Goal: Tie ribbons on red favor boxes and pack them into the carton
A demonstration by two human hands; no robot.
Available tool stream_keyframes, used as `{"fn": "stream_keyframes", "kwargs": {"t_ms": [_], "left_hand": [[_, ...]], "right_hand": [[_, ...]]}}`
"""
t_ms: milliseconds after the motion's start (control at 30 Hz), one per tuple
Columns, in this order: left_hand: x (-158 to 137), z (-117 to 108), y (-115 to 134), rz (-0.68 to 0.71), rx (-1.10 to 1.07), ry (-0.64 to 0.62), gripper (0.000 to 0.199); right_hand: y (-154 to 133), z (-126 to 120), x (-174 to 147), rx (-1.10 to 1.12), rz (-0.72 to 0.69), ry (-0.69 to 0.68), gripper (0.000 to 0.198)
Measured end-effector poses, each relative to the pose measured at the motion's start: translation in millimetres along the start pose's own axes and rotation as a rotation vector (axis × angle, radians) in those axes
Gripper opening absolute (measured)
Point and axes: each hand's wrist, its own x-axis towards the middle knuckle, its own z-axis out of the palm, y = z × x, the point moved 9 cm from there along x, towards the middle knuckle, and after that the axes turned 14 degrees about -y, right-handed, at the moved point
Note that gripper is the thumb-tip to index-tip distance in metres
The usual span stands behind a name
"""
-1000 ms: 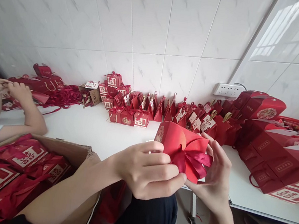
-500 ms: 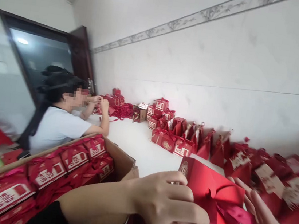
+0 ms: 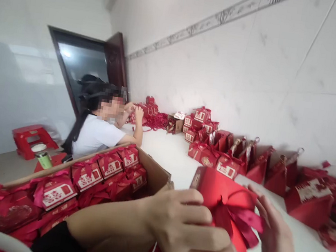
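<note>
A red box (image 3: 225,185) is gripped by the left hand (image 3: 189,232) and held by the right hand (image 3: 273,239); the bow (image 3: 248,223) between them could be crushed by tight squeezing.

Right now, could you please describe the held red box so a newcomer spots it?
Right of the cardboard carton, find the camera wearer's left hand and right hand. Between them is a red box with a magenta ribbon, held, unlike the carton's packed boxes.
</note>
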Motion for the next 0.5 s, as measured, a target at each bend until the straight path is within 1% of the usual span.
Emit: {"fn": "stream_keyframes", "kwargs": {"t_ms": [67, 167, 333, 400, 433, 467, 500], "left_hand": [[2.5, 2.5, 4.3, 0.043, 0.021, -0.012, 0.007], [5.8, 9.5, 3.8, 0.059, 0.003, -0.040, 0.008], [7.8, 15.1, 7.8, 0.059, -0.008, -0.042, 0.005], [8.0, 15.2, 11.5, 0.055, -0.004, -0.038, 0.008], [7.9, 15.2, 11.0, 0.039, -0.015, -0.033, 0.010], [7.7, 16.3, 4.8, -0.022, -0.043, -0.037, 0.013], [6.6, 19.5, -7.0, -0.124, -0.081, -0.053, 0.015]], "right_hand": [[-11.4, -2.4, 2.4, 0.013, -0.010, 0.013, 0.083], [-21.0, -5.7, 7.3, 0.039, -0.015, 0.006, 0.085], [-24.5, -13.7, 7.1, 0.020, -0.036, 0.000, 0.086], [-23.7, -15.6, 5.4, 0.017, -0.041, -0.001, 0.086], [-22.9, -16.2, 4.6, 0.019, -0.040, -0.002, 0.086], [-22.0, -16.5, 3.8, 0.025, -0.040, -0.003, 0.085], [-21.2, -16.6, 3.2, 0.032, -0.043, -0.005, 0.085]]}}
